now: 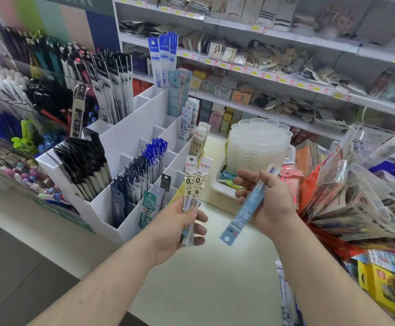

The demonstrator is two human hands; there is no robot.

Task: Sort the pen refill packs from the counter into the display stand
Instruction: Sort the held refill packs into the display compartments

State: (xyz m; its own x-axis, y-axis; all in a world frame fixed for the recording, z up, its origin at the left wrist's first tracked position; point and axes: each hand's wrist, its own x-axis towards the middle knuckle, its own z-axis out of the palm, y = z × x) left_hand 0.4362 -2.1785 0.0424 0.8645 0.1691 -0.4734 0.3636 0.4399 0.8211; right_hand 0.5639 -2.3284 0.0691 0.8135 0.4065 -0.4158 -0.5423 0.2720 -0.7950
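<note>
My left hand (180,228) grips two white refill packs (195,182) marked 0.5, held upright just right of the white display stand (119,135). My right hand (269,198) holds a light blue refill pack (244,212) tilted with its hang tab down, over the cream counter (215,267). The stand's stepped compartments hold black packs (83,161), dark blue packs (142,165), a green pack (147,210) and tall blue-and-white packs (163,57). Some compartments at the stand's right side hold nothing.
A stack of clear plastic lidded tubs (257,142) sits in a white tray (220,187) behind my hands. Bagged goods (356,196) fan out at the right. More packs (285,297) lie at the counter's right edge. Shelves (274,74) run along the back; pens (39,57) fill the left.
</note>
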